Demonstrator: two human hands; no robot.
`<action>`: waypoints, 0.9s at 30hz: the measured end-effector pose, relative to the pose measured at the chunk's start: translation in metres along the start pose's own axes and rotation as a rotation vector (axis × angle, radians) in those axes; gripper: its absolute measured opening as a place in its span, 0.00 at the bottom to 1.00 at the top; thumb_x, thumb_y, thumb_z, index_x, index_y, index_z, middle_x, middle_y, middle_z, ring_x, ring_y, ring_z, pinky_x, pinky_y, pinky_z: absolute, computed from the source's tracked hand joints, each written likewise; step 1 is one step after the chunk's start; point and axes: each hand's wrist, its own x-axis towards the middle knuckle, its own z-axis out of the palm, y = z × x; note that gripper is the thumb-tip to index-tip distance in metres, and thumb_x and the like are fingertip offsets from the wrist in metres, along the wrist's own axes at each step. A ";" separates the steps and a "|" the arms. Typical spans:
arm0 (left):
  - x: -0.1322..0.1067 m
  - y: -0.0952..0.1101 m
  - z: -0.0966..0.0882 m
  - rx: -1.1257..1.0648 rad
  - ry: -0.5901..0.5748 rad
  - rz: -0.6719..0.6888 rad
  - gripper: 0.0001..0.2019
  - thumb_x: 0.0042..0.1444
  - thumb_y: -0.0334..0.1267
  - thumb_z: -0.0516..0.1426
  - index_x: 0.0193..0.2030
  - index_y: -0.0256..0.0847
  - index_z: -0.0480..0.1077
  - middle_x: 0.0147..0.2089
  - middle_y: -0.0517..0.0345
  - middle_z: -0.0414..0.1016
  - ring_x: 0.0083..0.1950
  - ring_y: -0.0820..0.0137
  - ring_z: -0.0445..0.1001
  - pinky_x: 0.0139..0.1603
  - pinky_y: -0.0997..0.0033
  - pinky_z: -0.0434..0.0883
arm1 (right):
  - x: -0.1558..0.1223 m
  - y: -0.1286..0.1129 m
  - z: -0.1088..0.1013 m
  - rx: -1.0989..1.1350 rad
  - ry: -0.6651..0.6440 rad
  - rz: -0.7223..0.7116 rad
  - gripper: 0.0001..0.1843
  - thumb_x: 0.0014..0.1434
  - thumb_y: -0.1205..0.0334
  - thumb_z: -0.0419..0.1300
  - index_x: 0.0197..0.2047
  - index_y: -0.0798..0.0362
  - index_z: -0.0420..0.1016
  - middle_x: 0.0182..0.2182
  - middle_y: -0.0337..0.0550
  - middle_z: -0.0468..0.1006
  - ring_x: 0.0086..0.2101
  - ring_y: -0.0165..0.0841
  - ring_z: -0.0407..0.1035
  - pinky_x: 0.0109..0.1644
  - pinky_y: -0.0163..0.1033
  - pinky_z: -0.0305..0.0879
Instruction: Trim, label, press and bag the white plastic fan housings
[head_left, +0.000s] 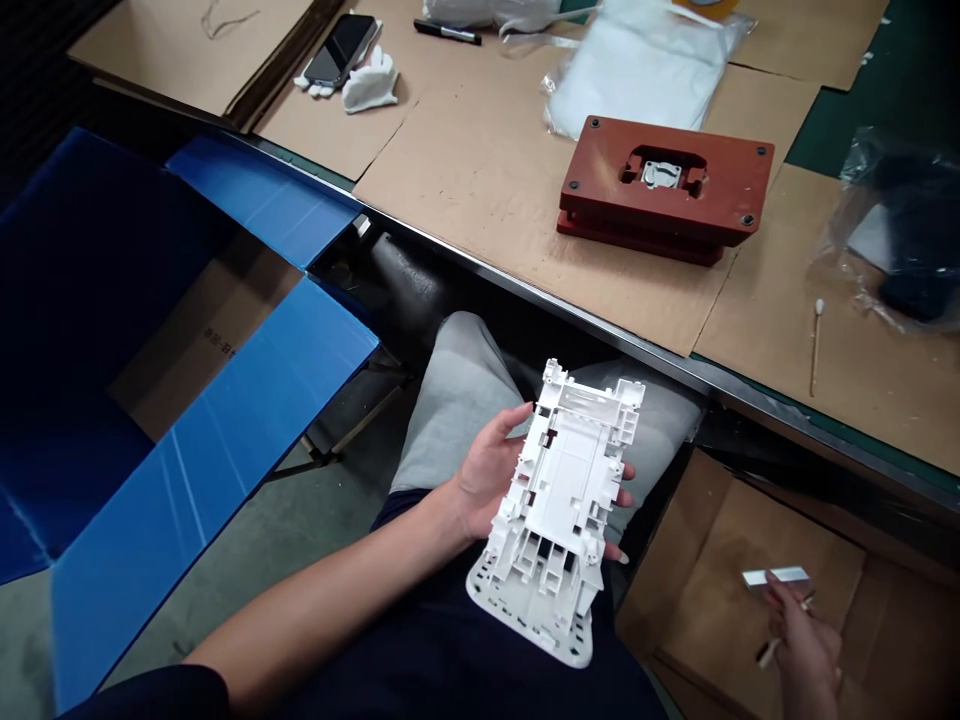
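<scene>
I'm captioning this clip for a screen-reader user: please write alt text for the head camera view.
The left hand cradles a white molded plastic frame above the person's lap, while the right hand pinches a small flat strip over a cardboard box. Beyond them, a red block fixture sits on cardboard sheets covering a workbench.

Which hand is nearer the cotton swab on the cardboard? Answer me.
Right. The right hand is below the cotton swab, over an open cardboard box. The left hand is farther, off to its lower left, holding a white plastic frame.
</scene>
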 end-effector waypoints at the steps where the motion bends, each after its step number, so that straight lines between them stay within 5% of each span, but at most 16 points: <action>1: -0.001 0.003 -0.001 0.005 0.016 0.007 0.38 0.60 0.59 0.46 0.64 0.29 0.66 0.58 0.32 0.74 0.56 0.43 0.74 0.57 0.33 0.65 | -0.015 -0.006 0.009 0.040 0.022 -0.023 0.27 0.27 0.50 0.72 0.30 0.46 0.64 0.38 0.46 0.74 0.24 0.42 0.73 0.10 0.33 0.50; 4: -0.004 0.012 -0.007 0.071 0.152 0.101 0.34 0.63 0.56 0.47 0.64 0.30 0.67 0.57 0.33 0.76 0.55 0.44 0.75 0.57 0.37 0.68 | -0.067 -0.038 0.039 0.140 0.000 -0.081 0.26 0.34 0.52 0.75 0.35 0.48 0.69 0.41 0.46 0.75 0.29 0.36 0.72 0.13 0.31 0.51; 7: -0.007 0.019 -0.015 0.218 0.394 0.261 0.29 0.64 0.53 0.52 0.62 0.32 0.70 0.53 0.36 0.79 0.53 0.47 0.78 0.57 0.46 0.70 | -0.131 -0.091 0.082 0.155 -0.175 -0.161 0.26 0.42 0.52 0.75 0.44 0.50 0.76 0.43 0.45 0.77 0.25 0.28 0.67 0.16 0.30 0.54; 10: -0.011 0.023 -0.024 0.354 0.535 0.388 0.26 0.63 0.51 0.56 0.60 0.35 0.72 0.50 0.43 0.81 0.53 0.52 0.78 0.58 0.54 0.70 | -0.197 -0.150 0.134 -0.050 -0.404 -0.404 0.30 0.51 0.50 0.72 0.54 0.52 0.73 0.46 0.51 0.78 0.37 0.37 0.74 0.30 0.36 0.72; 13: -0.012 0.024 -0.032 0.410 0.524 0.493 0.24 0.63 0.50 0.58 0.61 0.39 0.72 0.51 0.49 0.81 0.55 0.55 0.77 0.61 0.59 0.68 | -0.248 -0.187 0.180 -0.311 -0.525 -0.526 0.30 0.52 0.46 0.70 0.54 0.51 0.74 0.43 0.49 0.79 0.40 0.40 0.74 0.41 0.44 0.75; 18: -0.014 0.021 -0.041 0.416 0.459 0.629 0.21 0.65 0.48 0.58 0.62 0.42 0.71 0.57 0.52 0.79 0.60 0.58 0.74 0.63 0.62 0.66 | -0.282 -0.192 0.218 -0.513 -0.460 -0.733 0.28 0.54 0.43 0.68 0.54 0.46 0.75 0.43 0.44 0.78 0.40 0.39 0.74 0.44 0.45 0.73; 23: -0.017 0.023 -0.049 0.334 0.446 0.605 0.21 0.66 0.48 0.56 0.61 0.42 0.71 0.59 0.52 0.78 0.62 0.58 0.72 0.64 0.62 0.66 | -0.290 -0.187 0.222 -0.489 -0.486 -0.916 0.27 0.61 0.46 0.63 0.59 0.49 0.73 0.43 0.46 0.77 0.43 0.37 0.73 0.43 0.39 0.73; 27: -0.016 0.026 -0.051 0.256 0.463 0.557 0.22 0.64 0.50 0.57 0.60 0.39 0.71 0.60 0.50 0.77 0.63 0.57 0.72 0.64 0.63 0.66 | -0.297 -0.189 0.222 -0.468 -0.516 -0.892 0.24 0.64 0.49 0.62 0.60 0.50 0.74 0.41 0.45 0.77 0.41 0.35 0.74 0.39 0.37 0.74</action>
